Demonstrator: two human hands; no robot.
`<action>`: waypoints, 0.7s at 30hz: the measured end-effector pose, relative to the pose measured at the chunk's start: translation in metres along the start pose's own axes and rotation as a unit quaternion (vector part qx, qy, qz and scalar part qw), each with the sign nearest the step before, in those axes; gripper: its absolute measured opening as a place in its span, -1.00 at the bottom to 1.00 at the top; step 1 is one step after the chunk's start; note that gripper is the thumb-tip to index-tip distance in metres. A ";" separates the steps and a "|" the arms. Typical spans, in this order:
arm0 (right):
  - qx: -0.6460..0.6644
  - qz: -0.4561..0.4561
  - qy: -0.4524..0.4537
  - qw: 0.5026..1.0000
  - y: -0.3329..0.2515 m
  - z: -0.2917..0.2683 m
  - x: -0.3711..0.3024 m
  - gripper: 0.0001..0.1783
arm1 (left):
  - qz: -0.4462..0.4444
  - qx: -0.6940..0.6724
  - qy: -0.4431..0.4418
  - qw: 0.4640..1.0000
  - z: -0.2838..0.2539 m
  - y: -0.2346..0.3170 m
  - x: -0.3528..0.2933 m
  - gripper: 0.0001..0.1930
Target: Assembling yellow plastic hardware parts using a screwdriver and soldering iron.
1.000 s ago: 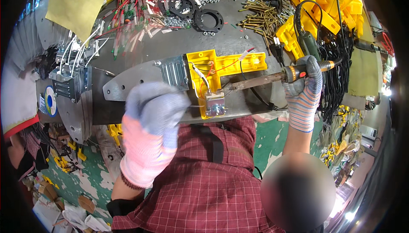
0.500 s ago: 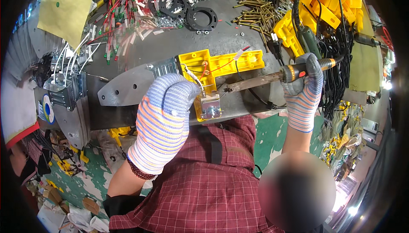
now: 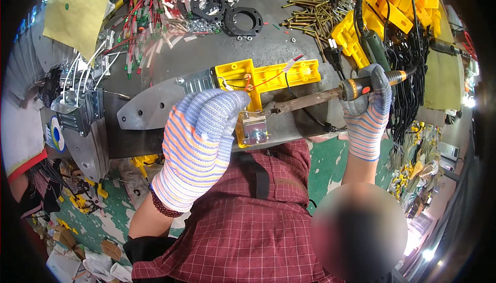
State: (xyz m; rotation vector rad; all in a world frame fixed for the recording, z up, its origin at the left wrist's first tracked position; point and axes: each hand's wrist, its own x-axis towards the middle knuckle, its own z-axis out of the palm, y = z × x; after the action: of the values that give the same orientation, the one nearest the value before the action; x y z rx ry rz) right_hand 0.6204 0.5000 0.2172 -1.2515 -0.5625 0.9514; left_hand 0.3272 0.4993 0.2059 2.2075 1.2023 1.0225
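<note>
A yellow plastic housing lies open on the bench, with thin red and black wires inside. A grey metal blade-shaped plate extends from its left end. At its near end sits a small clear-and-metal component. My left hand, in a striped knit glove, is closed beside that component, fingertips pinched over the housing; what they grip is hidden. My right hand, gloved alike, is wrapped around the handle of a soldering iron. The iron's tip points left, at the component's top edge by my left fingertips.
Red-wired indicator lights, black rings and long brass screws lie along the far side. Yellow housings and black cables pile up at right. More metal plates with white wires stand at left.
My left hand has rolled slightly, its fingers now covering the white wire seen before. The housing has shifted a touch left. My right hand and the iron are nearly still.
</note>
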 end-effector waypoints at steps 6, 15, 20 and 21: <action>0.027 0.000 -0.022 0.999 0.001 -0.002 0.001 -0.83 | -0.015 0.026 0.002 1.000 -0.001 0.005 0.002 -0.79; -0.005 -0.012 -0.030 0.999 0.000 -0.001 -0.001 -0.80 | -0.004 0.036 -0.003 0.999 0.002 0.005 0.002 -0.75; -0.020 -0.025 -0.027 0.999 -0.002 0.001 -0.002 -0.81 | 0.006 0.019 -0.018 1.000 -0.001 0.006 0.005 -0.75; -0.021 -0.026 -0.027 0.999 0.000 0.000 -0.002 -0.81 | 0.006 0.019 -0.019 1.000 0.000 0.006 0.005 -0.74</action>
State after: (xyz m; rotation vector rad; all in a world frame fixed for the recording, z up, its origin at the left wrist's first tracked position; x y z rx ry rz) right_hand 0.6195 0.4978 0.2174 -1.2454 -0.6565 0.9370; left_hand 0.3317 0.5004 0.2116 2.2557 1.2026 0.9659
